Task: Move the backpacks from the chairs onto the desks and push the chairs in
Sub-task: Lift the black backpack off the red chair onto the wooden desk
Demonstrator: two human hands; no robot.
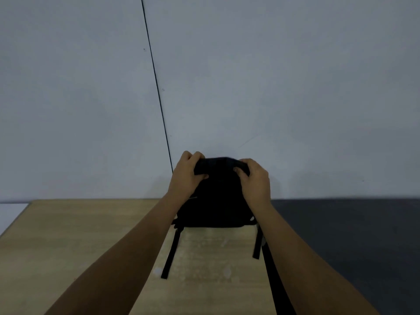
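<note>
A black backpack (219,198) stands upright on the light wooden desk (91,246), close to the wall at the desk's far edge. My left hand (187,176) grips the left side of its top and my right hand (254,180) grips the right side. Two black straps trail from its base toward me across the desktop. No chair is in view.
A pale grey wall (272,87) with a thin dark vertical seam rises right behind the desk. To the right of the wooden top lies a dark grey surface (352,235). A white surface (11,214) shows at the far left.
</note>
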